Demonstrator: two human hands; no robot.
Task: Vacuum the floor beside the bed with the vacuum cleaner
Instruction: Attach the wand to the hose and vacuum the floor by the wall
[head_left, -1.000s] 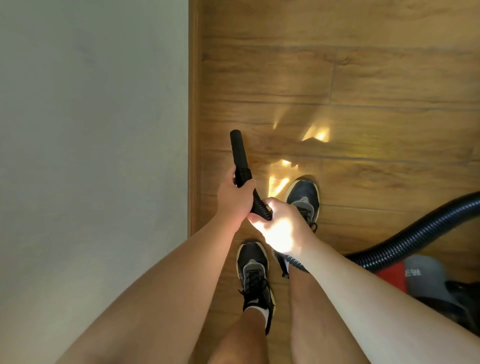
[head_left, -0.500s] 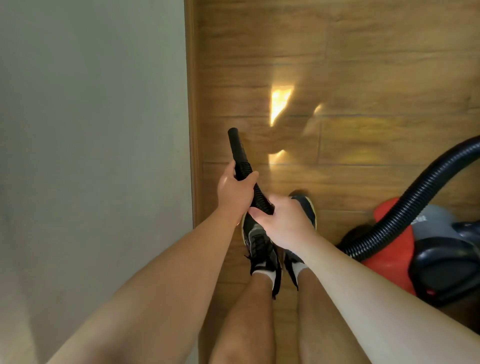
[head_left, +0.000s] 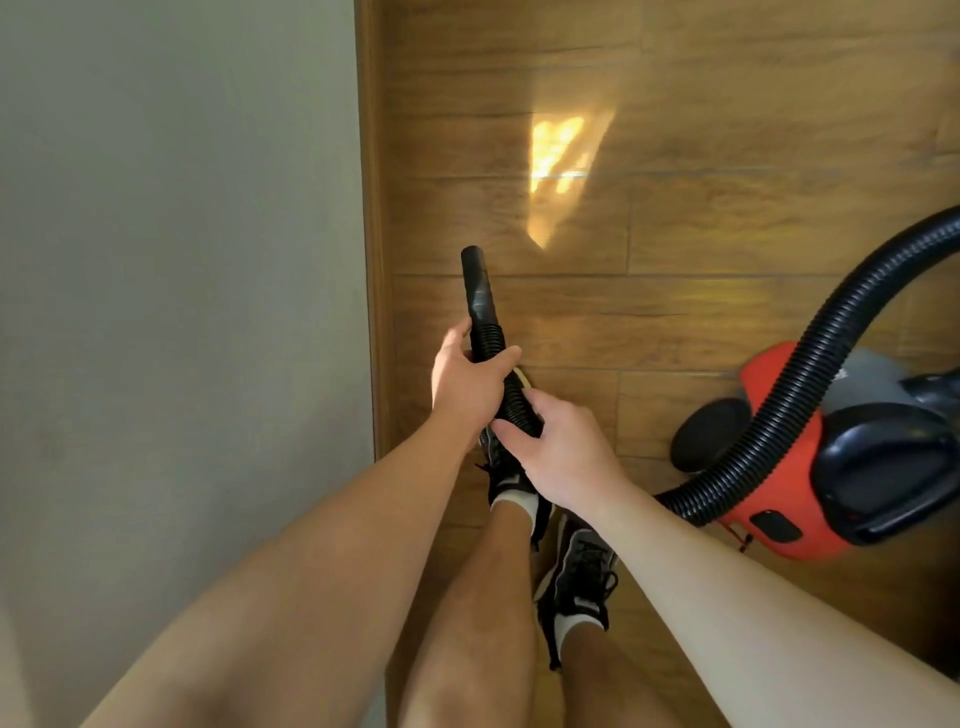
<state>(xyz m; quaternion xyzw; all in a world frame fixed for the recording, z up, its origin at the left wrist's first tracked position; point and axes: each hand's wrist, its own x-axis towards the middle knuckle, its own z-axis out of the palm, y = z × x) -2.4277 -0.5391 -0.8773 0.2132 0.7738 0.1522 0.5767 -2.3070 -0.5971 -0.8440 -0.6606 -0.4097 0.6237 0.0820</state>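
Wood plank floor fills the right and far view, with a sun patch far of centre. A pale grey flat surface takes the whole left side, edged by a wooden strip; likely the bed, can't confirm. The red-and-black canister vacuum cleaner sits on the floor at right, close to the person's feet. Its black ribbed hose arcs in from the right edge and drops low toward the hands. Left hand wraps the hose just behind the plain black nozzle; right hand grips the hose directly behind it. The nozzle points far, just beside the strip; floor contact not readable. Risks: the hose loop lies near the shoes, so a step could snag it. A hard pull could drag or tip the canister. The bare tube end could knock the strip or ride too high to lift dust.
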